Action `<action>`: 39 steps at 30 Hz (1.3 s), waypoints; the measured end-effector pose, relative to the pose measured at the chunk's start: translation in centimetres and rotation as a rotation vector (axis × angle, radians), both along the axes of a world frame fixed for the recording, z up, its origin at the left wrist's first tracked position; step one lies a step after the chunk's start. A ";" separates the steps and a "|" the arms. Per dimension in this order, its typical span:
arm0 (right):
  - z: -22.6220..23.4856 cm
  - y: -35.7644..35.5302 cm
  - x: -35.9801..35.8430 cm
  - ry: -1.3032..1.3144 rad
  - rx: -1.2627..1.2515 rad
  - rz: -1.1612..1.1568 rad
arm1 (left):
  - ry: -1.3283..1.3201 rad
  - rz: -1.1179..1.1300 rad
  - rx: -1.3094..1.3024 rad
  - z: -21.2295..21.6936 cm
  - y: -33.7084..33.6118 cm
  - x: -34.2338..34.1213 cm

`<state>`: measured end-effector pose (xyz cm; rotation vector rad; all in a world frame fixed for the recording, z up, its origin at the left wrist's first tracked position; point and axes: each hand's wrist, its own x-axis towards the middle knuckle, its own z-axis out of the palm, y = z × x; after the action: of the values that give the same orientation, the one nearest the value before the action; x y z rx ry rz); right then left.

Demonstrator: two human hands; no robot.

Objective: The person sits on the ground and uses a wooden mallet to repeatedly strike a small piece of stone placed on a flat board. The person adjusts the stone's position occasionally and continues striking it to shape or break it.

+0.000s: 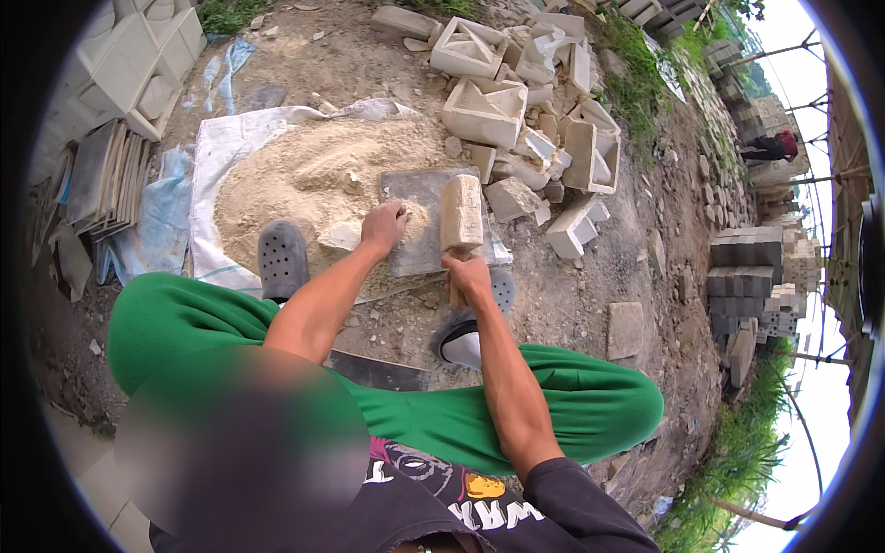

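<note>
My right hand (468, 276) is closed round the handle of a wooden mallet (461, 212), whose thick pale head is raised over a dark flat slab (419, 263). Just left of the mallet, my left hand (383, 226) has its fingers curled together over the slab, beside a small pile of pale crumbs (415, 221). Whatever those fingers may hold is hidden. Under and beyond the slab, a heap of beige crushed powder (295, 175) covers a white woven sack (210, 157). A pale broken chunk (341, 236) lies on the powder near my left wrist.
Broken white hollow blocks (484, 112) are piled beyond the slab to the right. Thin panels (101, 175) lean at left below pale moulded blocks (138, 69). Grey blocks (737, 276) are stacked far right, where another person (779, 147) stands. My clogs (282, 260) flank the work.
</note>
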<state>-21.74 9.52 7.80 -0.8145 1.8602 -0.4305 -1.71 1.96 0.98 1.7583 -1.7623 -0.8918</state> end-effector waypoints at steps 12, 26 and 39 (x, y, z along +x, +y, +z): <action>-2.6 0.7 2.3 0.138 -0.184 0.265 | 0.183 0.095 -0.002 -0.4 0.7 -0.3; -1.7 -0.1 3.9 0.285 -0.087 0.319 | 0.113 0.224 0.055 -1.1 0.3 -0.5; -3.0 1.3 4.6 0.298 -0.151 0.217 | 0.062 0.324 0.161 -1.6 -0.4 -1.2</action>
<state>-17.19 10.78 4.77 -1.2243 1.9990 -0.3278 -2.88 1.57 -0.62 2.0210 -1.3451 -0.9557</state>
